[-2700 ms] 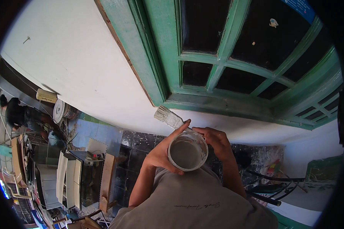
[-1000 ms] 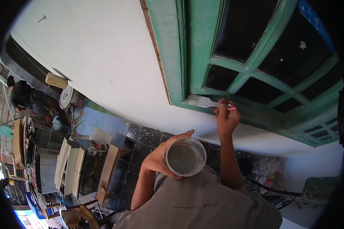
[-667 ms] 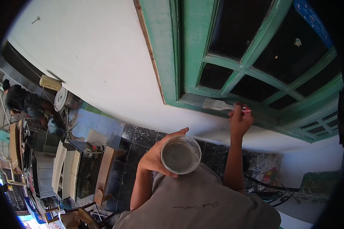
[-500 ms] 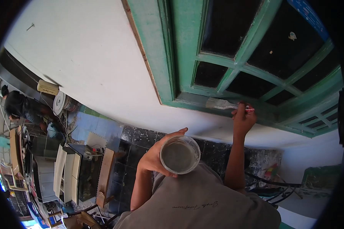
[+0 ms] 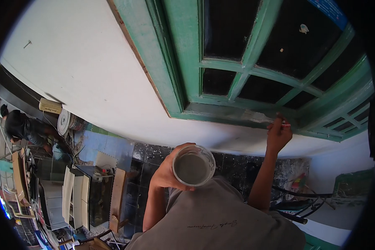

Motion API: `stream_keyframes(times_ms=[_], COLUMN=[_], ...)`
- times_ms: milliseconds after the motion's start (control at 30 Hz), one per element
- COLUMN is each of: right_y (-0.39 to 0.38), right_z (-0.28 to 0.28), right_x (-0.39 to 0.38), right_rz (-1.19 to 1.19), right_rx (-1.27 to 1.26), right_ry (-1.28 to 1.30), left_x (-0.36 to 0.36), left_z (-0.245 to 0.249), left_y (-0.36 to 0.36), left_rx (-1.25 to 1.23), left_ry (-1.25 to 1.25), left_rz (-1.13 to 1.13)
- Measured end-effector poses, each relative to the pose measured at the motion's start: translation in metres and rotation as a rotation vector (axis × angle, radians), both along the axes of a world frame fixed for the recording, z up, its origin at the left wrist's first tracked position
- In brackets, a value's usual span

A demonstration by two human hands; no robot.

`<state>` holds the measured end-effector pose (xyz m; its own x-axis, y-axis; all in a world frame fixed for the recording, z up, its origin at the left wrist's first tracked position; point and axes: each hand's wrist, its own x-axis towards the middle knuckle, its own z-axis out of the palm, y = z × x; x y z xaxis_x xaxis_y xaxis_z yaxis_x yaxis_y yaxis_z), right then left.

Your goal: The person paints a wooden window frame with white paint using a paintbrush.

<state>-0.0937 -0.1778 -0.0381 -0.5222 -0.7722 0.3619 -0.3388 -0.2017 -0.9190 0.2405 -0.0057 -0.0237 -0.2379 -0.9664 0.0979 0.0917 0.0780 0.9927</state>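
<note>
A clear round tub [image 5: 193,165] of grey paint is in my left hand [image 5: 166,171], whose fingers wrap around its side in front of my chest. My right hand [image 5: 279,132] pinches the handle of a paintbrush [image 5: 257,117]. The brush's pale bristles lie against the bottom ledge of the green window frame [image 5: 191,79], pointing left. Grey paint [image 5: 208,109] covers part of that ledge, from its left corner toward the brush. Dark glass panes [image 5: 264,90] sit just above the ledge.
White wall [image 5: 91,75] runs left of and below the frame. On the dark tiled floor [image 5: 143,156] stand a wooden bench [image 5: 117,200] and stacked furniture [image 5: 75,196]. Another person [image 5: 23,125] bends at the far left, near a bucket [image 5: 64,121]. A dark metal rack [image 5: 298,204] is lower right.
My right hand and the brush have moved right along the ledge. The view has shifted, so the window frame appears further left. My left hand still holds the tub.
</note>
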Motion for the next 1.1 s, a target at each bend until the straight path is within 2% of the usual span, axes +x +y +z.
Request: stream_keyframes(times_ms=[133, 233, 267, 367, 400, 500, 867, 1000, 1100], right_y=[0.007, 0.002, -0.001, 0.003, 0.006, 0.021, 0.048, 0.054, 0.04], right_z=[0.005, 0.01, 0.006, 0.008, 0.003, 0.001, -0.017, 0.002, 0.02], right_x=[-0.013, 0.002, 0.003, 0.006, 0.004, -0.003, -0.021, 0.01, 0.039], right_rz=[0.046, 0.112, 0.202, 0.281, 0.254, 0.368, 0.542, 0.701, 0.761], right_rx=[0.03, -0.063, -0.122, -0.021, -0.015, 0.187, 0.11, -0.022, -0.349], right_ry=[-0.028, -0.015, 0.002, 0.28, 0.29, -0.112, -0.044, -0.025, 0.222], left_x=[-0.004, -0.011, -0.013, -0.019, -0.02, -0.027, -0.048, -0.053, -0.054], left_z=[-0.004, -0.006, -0.006, -0.006, -0.008, -0.012, -0.023, -0.017, -0.01], left_y=[-0.005, -0.009, -0.01, -0.012, -0.013, -0.009, 0.013, 0.022, 0.031], left_rx=[-0.009, -0.009, 0.004, 0.013, -0.001, 0.01, 0.024, 0.04, 0.042], left_ry=[0.011, 0.009, 0.016, 0.021, 0.021, 0.023, -0.035, -0.016, -0.007], left_rz=[0.01, 0.001, -0.006, -0.022, -0.026, 0.008, 0.069, 0.077, 0.104])
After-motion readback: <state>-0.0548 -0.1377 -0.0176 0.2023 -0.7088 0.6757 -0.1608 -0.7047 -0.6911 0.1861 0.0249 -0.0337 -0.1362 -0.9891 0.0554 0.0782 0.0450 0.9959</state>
